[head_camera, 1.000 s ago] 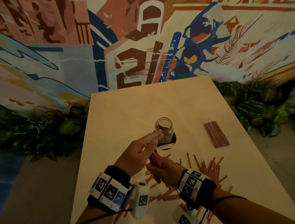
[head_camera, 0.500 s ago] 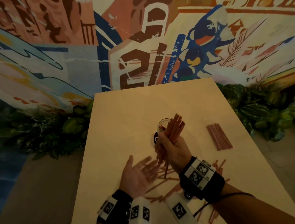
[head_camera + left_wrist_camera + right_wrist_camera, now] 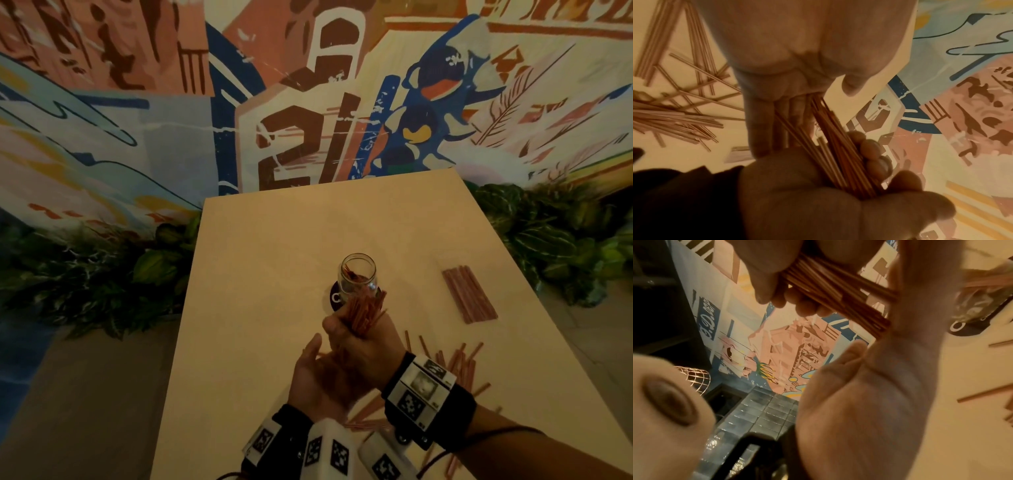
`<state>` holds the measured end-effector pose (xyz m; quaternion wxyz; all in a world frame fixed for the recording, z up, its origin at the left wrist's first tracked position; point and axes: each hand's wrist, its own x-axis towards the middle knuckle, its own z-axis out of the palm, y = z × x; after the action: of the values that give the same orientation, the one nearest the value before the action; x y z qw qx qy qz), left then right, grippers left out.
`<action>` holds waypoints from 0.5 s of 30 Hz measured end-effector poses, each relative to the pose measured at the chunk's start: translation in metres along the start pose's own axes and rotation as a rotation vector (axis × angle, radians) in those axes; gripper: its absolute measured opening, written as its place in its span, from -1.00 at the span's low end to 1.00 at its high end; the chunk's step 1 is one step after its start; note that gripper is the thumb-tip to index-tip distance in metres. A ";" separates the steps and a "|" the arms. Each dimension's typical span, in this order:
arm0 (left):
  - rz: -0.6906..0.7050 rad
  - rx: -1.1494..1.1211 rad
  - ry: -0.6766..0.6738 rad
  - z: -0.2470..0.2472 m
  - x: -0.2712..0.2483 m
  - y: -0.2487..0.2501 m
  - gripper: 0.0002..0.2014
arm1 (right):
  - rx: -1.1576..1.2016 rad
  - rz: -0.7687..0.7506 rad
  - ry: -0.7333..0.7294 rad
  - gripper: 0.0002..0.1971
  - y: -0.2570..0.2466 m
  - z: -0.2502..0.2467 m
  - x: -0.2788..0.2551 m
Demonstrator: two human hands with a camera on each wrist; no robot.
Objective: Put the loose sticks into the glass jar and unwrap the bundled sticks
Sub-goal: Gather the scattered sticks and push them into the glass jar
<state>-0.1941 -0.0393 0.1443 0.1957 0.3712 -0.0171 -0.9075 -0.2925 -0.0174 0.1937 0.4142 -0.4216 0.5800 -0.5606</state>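
My right hand (image 3: 364,342) grips a handful of thin reddish sticks (image 3: 364,310), held upright just in front of the glass jar (image 3: 358,274). The jar holds a few sticks and stands on a dark coaster (image 3: 334,297). My left hand (image 3: 317,371) is flat, its palm (image 3: 879,386) touching the lower ends of the held sticks (image 3: 838,146). Loose sticks (image 3: 459,365) lie scattered on the table to the right of my hands. The wrapped bundle (image 3: 469,294) lies flat further right.
The pale table (image 3: 274,257) ends at a painted mural wall at the back. Green plants (image 3: 548,240) line both sides of it. More loose sticks (image 3: 674,113) lie under and behind my wrists near the front edge.
The right hand raised the handful of sticks towards the jar, then lowered it a little. The left hand dropped from beside the jar, opened flat and came up against the sticks' lower ends.
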 end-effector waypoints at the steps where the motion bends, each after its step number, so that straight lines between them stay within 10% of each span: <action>1: 0.007 -0.001 -0.012 0.000 0.002 0.001 -0.48 | 0.007 -0.006 0.002 -0.72 0.001 -0.001 -0.001; 15: 0.050 -0.018 -0.004 -0.001 0.001 -0.011 -0.64 | 0.003 0.000 0.000 -0.82 0.003 -0.002 -0.007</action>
<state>-0.1980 -0.0297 0.1413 0.2215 0.3668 -0.0184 -0.9034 -0.2924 -0.0099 0.1909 0.4148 -0.4211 0.5791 -0.5615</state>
